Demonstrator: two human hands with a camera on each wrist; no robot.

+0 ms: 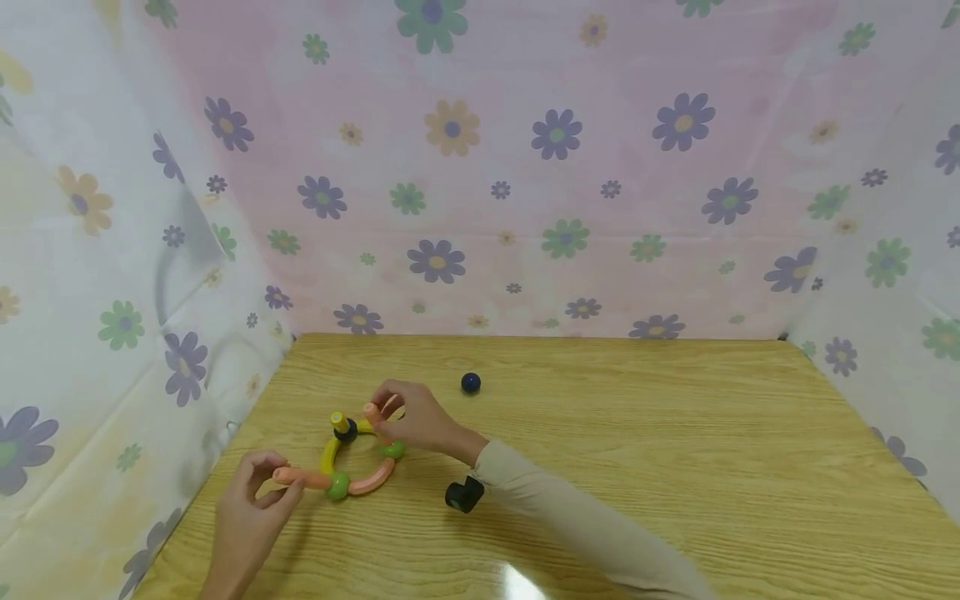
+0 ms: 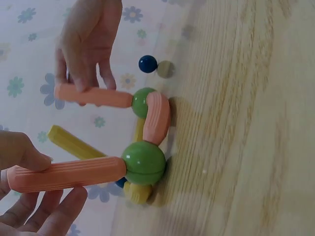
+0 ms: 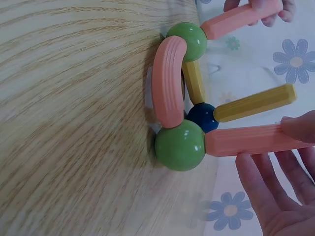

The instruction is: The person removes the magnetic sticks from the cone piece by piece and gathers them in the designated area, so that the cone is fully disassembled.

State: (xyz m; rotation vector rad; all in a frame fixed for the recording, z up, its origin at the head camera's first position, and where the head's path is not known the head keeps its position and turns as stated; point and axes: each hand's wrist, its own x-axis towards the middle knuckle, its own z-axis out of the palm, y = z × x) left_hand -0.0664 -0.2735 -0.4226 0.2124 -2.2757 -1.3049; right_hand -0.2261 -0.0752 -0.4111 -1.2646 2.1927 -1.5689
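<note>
A ring of curved rods and balls lies on the table. My left hand (image 1: 247, 504) pinches a straight pink rod (image 2: 74, 174) between thumb and fingers; its far end meets a green ball (image 1: 338, 486). With thumb and fingertips, my right hand (image 1: 423, 418) holds another straight pink rod (image 3: 246, 141), which rises from a second green ball (image 3: 180, 145). A curved pink rod (image 1: 372, 479) joins both green balls. Behind, curved yellow rods (image 1: 328, 456) run to a dark blue ball (image 3: 203, 117), where a straight yellow rod (image 3: 256, 103) stands up, touched by neither hand.
A loose dark blue ball (image 1: 470, 382) sits behind the right hand. A small black object (image 1: 465, 494) shows beside the right wrist. Flowered cloth (image 1: 525, 275) hangs at the back and sides of the wooden table (image 1: 637, 433).
</note>
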